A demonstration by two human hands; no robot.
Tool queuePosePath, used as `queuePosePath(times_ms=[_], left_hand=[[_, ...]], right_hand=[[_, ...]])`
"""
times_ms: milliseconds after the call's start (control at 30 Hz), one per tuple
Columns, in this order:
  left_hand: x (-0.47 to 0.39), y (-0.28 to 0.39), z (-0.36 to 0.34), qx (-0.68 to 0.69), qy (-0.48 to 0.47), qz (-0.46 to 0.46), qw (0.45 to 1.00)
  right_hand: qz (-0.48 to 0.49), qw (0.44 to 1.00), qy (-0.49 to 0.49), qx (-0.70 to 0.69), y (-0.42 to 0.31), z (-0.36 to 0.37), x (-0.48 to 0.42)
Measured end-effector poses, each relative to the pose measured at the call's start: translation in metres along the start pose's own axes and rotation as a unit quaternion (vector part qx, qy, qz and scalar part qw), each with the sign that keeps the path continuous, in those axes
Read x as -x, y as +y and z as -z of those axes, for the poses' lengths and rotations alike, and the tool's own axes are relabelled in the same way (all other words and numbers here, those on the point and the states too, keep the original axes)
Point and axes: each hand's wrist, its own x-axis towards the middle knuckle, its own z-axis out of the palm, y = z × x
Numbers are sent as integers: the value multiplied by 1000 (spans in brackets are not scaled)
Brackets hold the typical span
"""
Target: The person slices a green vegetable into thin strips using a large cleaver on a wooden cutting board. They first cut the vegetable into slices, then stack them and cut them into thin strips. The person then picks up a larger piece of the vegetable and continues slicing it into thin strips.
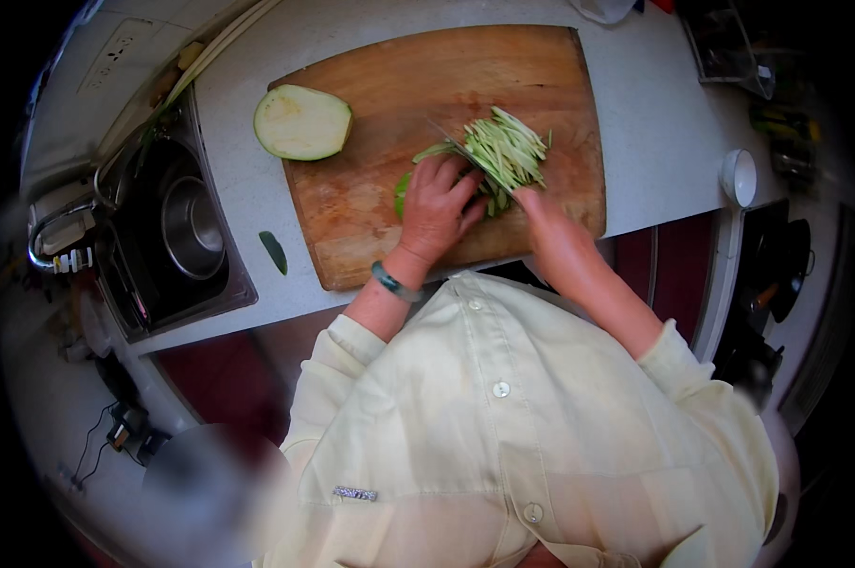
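Note:
A wooden cutting board [413,78] lies on the light countertop before me. My right hand [544,216] grips a kitchen knife [461,149], its blade slanting up and left beside my left hand [438,199]. With bent fingers, the left hand holds down green-skinned vegetable slices [401,193], mostly hidden beneath it. Right of the blade rests a heap of thin pale-green vegetable shreds [509,145]. A large cut piece of pale-fleshed, green-rimmed gourd or squash [303,122] sits at the board's left edge, cut face up.
Left of the board is a sink [246,295] with a metal bowl [193,227] and a faucet [62,209]. A green sliver [273,253] lies on the counter. Long stalks [221,50] lean behind the sink. At right stand a white bowl [738,177] and a dark pan [793,266].

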Motion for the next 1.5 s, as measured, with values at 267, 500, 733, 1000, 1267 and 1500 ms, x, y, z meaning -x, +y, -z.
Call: queuePosePath(times_ms=[267, 500, 733, 1000, 1267, 1500], left_hand=[[3, -3, -5, -3, 12, 5, 1000], [8, -5, -6, 4, 7, 21, 1000], [7, -2, -6, -1, 12, 18, 1000], [7, 0, -7, 17, 12, 32, 999], [18, 9, 9, -27, 13, 7, 1000], [22, -3, 6, -18, -5, -11, 1000]], right_hand=[[-3, 994, 77, -75, 15, -20, -21], [6, 1000, 3, 1, 0, 6, 11], [-30, 999, -13, 26, -11, 2, 2], [6, 996, 94, -9, 17, -47, -22], [33, 992, 85, -86, 31, -35, -28], [53, 985, 119, -113, 31, -33, -24]])
